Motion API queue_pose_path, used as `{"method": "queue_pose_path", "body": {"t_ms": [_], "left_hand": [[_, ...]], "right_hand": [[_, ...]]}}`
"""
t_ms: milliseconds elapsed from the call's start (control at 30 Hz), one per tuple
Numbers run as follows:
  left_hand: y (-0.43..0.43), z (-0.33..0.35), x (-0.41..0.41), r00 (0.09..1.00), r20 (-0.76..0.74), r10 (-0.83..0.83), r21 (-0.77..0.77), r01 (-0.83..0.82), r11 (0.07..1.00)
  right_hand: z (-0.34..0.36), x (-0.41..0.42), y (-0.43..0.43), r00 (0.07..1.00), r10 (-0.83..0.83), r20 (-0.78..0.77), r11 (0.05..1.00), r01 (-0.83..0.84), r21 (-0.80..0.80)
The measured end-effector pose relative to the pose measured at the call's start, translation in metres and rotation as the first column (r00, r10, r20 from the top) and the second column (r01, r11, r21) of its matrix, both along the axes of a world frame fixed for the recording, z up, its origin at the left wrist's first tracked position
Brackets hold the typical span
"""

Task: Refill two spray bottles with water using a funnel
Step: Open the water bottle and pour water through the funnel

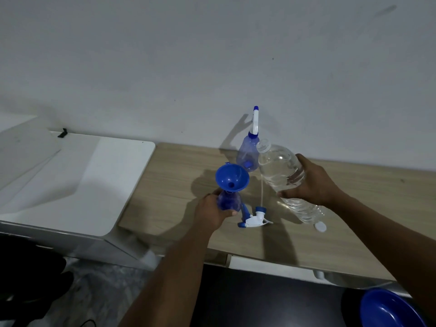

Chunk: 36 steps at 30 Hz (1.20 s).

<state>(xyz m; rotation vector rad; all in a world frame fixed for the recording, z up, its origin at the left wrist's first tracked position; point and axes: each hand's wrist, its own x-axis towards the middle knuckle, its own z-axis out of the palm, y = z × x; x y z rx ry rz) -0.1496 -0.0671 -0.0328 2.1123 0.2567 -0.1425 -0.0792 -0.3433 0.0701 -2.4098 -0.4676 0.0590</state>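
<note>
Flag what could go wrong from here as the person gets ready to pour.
The big clear plastic water bottle, uncapped and tilted in the right hand, looks well filled; it may gush and overflow the blue plastic funnel. The funnel only sits in the neck of the small blue spray bottle gripped by the left hand, so a bump might tip it. Spills would wet the wooden table.

Wooden table — spray head, white cap, spray bottle
</note>
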Motion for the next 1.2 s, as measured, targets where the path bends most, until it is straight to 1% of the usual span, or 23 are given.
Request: {"method": "queue_pose_path", "body": {"t_ms": [400,767,1200], "left_hand": [[0.002,-0.006,0.003,1.0,-0.009,0.002,0.008,-0.002,1.0],[0.002,-0.005,0.003,1.0,-0.011,0.006,0.018,-0.006,1.0],[0.002,-0.005,0.003,1.0,-0.013,-0.001,0.024,0.001,1.0]], "right_hand": [[0.007,0.011,0.004,0.996,0.077,-0.048,0.981,-0.084,-0.174],[0.018,0.012,0.002,0.993,0.083,-0.086,0.945,-0.106,-0.31],[0.033,0.011,0.01,0.989,0.1,-0.106,0.906,-0.135,-0.402]]}}
